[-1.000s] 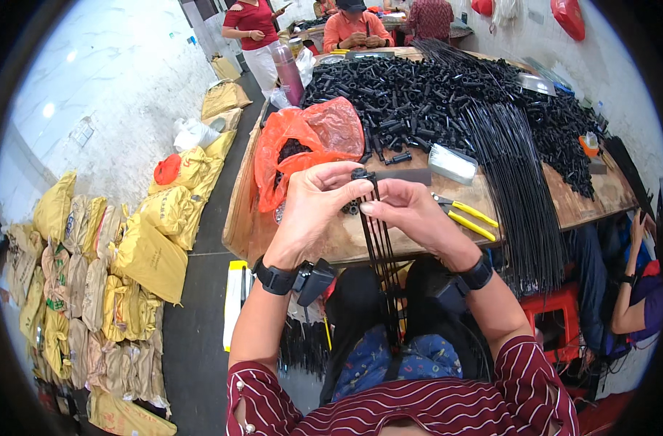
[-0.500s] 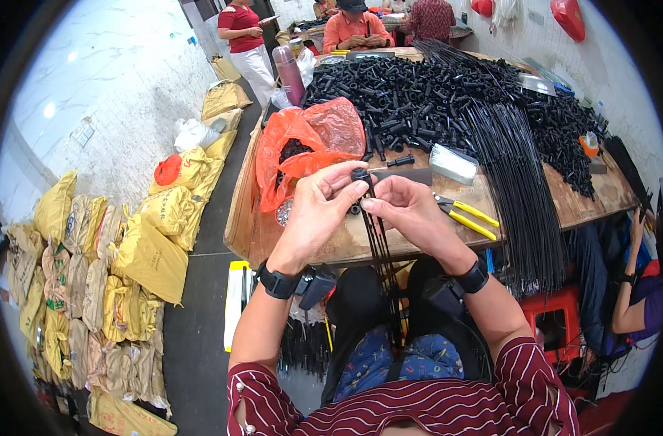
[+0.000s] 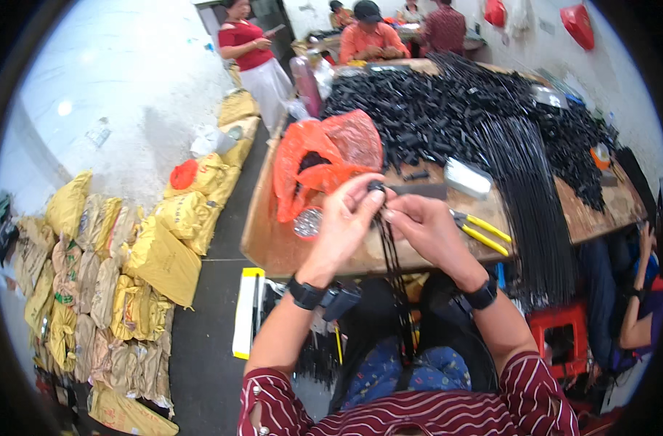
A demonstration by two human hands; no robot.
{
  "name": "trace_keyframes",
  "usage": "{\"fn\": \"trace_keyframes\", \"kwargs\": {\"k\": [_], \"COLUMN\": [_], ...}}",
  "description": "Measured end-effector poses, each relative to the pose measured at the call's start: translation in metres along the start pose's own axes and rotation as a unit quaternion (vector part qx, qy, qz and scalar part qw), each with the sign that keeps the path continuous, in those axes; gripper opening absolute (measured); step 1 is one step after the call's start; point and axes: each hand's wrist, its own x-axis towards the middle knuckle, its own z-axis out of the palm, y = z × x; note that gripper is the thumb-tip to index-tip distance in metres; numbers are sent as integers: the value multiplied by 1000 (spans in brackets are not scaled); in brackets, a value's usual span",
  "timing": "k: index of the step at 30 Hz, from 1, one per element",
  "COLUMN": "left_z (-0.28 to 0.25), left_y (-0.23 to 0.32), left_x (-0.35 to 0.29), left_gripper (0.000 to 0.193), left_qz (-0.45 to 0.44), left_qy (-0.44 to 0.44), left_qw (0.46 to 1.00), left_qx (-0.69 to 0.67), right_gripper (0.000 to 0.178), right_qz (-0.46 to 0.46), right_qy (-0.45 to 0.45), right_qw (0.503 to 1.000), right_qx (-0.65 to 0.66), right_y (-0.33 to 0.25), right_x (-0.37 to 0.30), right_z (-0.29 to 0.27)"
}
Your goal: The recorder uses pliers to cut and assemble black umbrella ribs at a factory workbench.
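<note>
At the far left of my feed I record yellow sacks [image 3: 164, 261]; next, an orange bag [image 3: 353, 138] and a dish of small metal pieces [image 3: 307, 224] on the wooden surface [image 3: 269, 251]. The left hand [image 3: 344, 221] pinches a black fitting [image 3: 376, 187] between its fingers, raised near the surface's front edge. Thin black strips [image 3: 391, 254] run from it, long axis sloping down to the wearer's lap, slightly rightward, the fitting end pointing away from the wearer. The right hand's [image 3: 429, 229] fingers are bunched at the strips (blurred; I cannot tell whether they grip one). Yellow-handled pliers [image 3: 486, 238] lie to their right.
</note>
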Motion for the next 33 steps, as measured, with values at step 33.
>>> {"fn": "trace_keyframes", "kwargs": {"k": [33], "left_z": [3], "left_y": [-1], "left_x": [-7], "left_gripper": [41], "left_qz": [-6], "left_qy": [-40], "left_qw": [998], "left_qx": [45], "right_gripper": [17], "right_qz": [-51], "right_qy": [25], "right_qw": [997], "right_qx": [-48], "right_y": [6], "right_x": [-7], "right_z": [-2]}}
